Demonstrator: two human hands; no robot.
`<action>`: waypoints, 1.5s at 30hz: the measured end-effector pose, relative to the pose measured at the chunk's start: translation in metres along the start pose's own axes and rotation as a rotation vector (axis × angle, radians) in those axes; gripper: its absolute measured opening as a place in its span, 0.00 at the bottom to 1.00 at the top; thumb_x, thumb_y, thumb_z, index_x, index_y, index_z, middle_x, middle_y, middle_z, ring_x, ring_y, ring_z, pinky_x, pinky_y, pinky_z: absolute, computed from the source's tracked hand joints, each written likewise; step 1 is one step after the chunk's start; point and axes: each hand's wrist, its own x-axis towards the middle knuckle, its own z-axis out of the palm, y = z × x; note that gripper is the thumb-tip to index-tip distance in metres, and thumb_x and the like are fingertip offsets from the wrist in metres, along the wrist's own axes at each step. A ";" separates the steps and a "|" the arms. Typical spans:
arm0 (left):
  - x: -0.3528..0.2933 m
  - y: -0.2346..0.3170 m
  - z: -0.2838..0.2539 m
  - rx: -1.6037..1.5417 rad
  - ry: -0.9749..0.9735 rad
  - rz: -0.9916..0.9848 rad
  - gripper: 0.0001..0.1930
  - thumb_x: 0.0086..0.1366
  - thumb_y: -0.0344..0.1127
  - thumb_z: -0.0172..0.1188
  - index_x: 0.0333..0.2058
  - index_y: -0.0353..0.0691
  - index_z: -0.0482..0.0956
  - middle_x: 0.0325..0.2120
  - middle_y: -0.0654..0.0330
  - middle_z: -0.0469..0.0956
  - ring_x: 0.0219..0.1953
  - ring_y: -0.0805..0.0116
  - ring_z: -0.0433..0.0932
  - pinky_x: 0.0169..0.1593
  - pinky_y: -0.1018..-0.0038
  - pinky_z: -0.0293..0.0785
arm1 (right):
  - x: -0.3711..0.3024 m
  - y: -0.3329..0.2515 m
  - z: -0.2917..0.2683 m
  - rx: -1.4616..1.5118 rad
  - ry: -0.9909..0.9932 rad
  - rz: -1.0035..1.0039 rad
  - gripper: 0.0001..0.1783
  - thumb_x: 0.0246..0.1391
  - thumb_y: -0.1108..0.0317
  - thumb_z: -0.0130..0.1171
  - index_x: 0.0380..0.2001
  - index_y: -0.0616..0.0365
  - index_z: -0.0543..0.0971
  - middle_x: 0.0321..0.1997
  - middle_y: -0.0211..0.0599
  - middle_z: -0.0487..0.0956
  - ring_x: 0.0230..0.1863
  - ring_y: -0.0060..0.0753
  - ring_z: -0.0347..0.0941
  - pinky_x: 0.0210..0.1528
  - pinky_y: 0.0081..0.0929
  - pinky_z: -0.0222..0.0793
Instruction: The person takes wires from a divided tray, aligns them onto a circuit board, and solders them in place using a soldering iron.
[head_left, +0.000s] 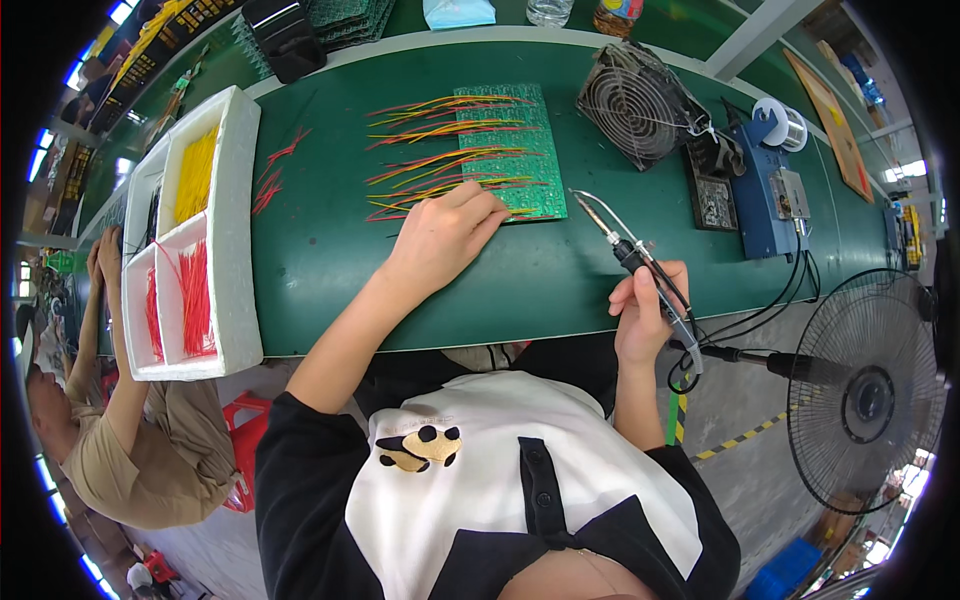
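Observation:
A green circuit board (500, 112) lies on the bench in front of me, with rows of thin red and yellow wires (425, 130) sticking out past its left side. My left hand (445, 235) rests over the board's near left corner, its fingertips pinched on a wire whose coloured end shows just beyond them. The fingers partly hide the nearest wires. In my right hand (648, 310) is a soldering iron (630, 255) with a thin metal tube running alongside its tip. That tip points up and left, just off the board's right edge.
At left stands a white foam box (240, 220) with yellow and red wires; loose red wires (270, 182) lie beside it. A small square fan (640, 110), blue soldering unit (765, 195) and solder reel (780, 125) stand right. A pedestal fan (865, 390) and a co-worker (140, 450) flank me.

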 end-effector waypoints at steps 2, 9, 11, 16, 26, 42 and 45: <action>-0.001 0.000 0.000 0.009 -0.001 -0.010 0.03 0.53 0.29 0.61 0.25 0.38 0.77 0.21 0.61 0.73 0.21 0.64 0.73 0.25 0.72 0.70 | 0.001 0.002 0.000 0.049 0.059 -0.007 0.12 0.52 0.69 0.56 0.29 0.63 0.64 0.15 0.40 0.72 0.11 0.22 0.63 0.15 0.16 0.60; -0.008 0.003 -0.015 0.074 0.024 -0.049 0.03 0.52 0.30 0.62 0.25 0.40 0.78 0.23 0.64 0.73 0.22 0.66 0.74 0.25 0.73 0.71 | -0.002 0.002 0.004 0.078 -0.002 -0.029 0.09 0.52 0.71 0.54 0.30 0.62 0.65 0.15 0.39 0.71 0.11 0.22 0.63 0.15 0.15 0.60; -0.009 0.005 -0.024 0.126 0.167 0.047 0.03 0.51 0.31 0.62 0.25 0.41 0.78 0.24 0.65 0.73 0.23 0.68 0.75 0.25 0.74 0.71 | -0.003 0.008 0.006 0.096 0.042 -0.029 0.08 0.53 0.72 0.53 0.31 0.61 0.65 0.14 0.37 0.70 0.12 0.21 0.63 0.15 0.14 0.58; -0.032 0.026 -0.084 0.306 0.290 -0.080 0.04 0.49 0.29 0.63 0.26 0.41 0.79 0.25 0.64 0.74 0.22 0.68 0.75 0.24 0.75 0.71 | -0.002 0.009 -0.008 0.011 0.120 -0.094 0.07 0.54 0.71 0.53 0.32 0.61 0.67 0.14 0.35 0.70 0.12 0.18 0.61 0.15 0.12 0.55; -0.057 -0.102 -0.296 0.433 0.461 -0.479 0.11 0.60 0.34 0.53 0.39 0.38 0.78 0.29 0.53 0.78 0.29 0.69 0.77 0.32 0.77 0.70 | 0.000 0.008 0.006 -0.046 0.060 -0.109 0.07 0.55 0.68 0.53 0.30 0.59 0.69 0.16 0.30 0.69 0.15 0.16 0.64 0.16 0.11 0.56; -0.159 -0.102 -0.246 0.582 0.021 -0.872 0.07 0.52 0.38 0.59 0.25 0.41 0.77 0.23 0.56 0.77 0.31 0.59 0.77 0.36 0.66 0.71 | -0.004 0.003 0.009 -0.157 0.072 -0.187 0.09 0.54 0.68 0.52 0.29 0.63 0.66 0.15 0.35 0.70 0.13 0.19 0.63 0.15 0.13 0.59; -0.160 -0.100 -0.244 0.629 0.066 -0.919 0.08 0.52 0.39 0.59 0.22 0.41 0.78 0.23 0.56 0.77 0.31 0.59 0.77 0.36 0.66 0.72 | -0.004 0.007 0.006 -0.171 0.080 -0.189 0.09 0.54 0.68 0.52 0.29 0.63 0.66 0.15 0.35 0.70 0.13 0.19 0.63 0.15 0.13 0.58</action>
